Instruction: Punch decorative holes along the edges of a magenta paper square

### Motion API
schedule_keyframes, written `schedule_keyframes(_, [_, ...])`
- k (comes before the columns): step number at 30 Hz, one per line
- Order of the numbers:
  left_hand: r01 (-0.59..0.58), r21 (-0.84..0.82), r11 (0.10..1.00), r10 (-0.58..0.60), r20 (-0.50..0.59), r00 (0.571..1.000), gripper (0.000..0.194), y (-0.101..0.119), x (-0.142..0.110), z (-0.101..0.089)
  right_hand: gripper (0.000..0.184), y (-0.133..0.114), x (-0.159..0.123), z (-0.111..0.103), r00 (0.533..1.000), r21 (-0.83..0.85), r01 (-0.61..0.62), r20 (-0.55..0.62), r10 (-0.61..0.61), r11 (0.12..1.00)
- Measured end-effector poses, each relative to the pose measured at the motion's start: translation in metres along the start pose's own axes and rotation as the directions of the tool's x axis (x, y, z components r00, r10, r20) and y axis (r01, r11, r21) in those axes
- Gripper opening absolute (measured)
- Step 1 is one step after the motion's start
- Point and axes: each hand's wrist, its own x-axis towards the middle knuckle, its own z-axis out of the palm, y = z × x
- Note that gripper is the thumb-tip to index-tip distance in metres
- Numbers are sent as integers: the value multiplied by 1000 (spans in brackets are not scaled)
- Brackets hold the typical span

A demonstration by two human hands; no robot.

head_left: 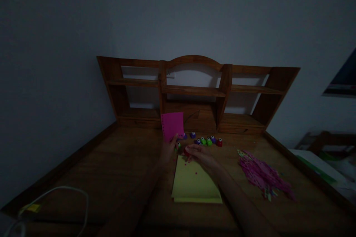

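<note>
My left hand [168, 149] is closed on the lower edge of a pink sheet of paper [171, 124], held upright, with a row of small holes along its left edge. In my right hand [200, 154] is a small red paper punch [186, 150], gripped by the fingers over the top end of a yellow paper stack [196, 183]. Tiny pink paper bits [196, 173] lie on the yellow sheets and around the punch. Behind the hands stand several more small punches in purple, green [209, 141] and red [219, 142].
A heap of pink and green paper strips [263, 174] lies to the right on the wooden desk [111, 170]. A wooden shelf unit [191, 89] stands at the back. At the lower left are a white cable [66, 187] and a yellow item [33, 207].
</note>
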Motion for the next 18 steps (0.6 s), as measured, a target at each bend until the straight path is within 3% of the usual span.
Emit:
schedule_keyframes(7, [-62,-10,998,63,94,994,34,-8,4,-2,33,5,1,-3,1000,-1,28,-8,-28,1000])
schedule_keyframes(10, [-112,-43,993,116,105,988,33,-5,3,-2,39,9,6,-6,990,34,82,-114,-78,996])
schedule_keyframes(14, [-140,-83,987,152,155,976,37,4,-2,0,40,6,12,-10,965,137,93,-255,-56,986])
schedule_keyframes(18, [-165,-69,984,175,183,967,39,9,-5,0,34,0,10,-10,969,175,87,-242,-42,981])
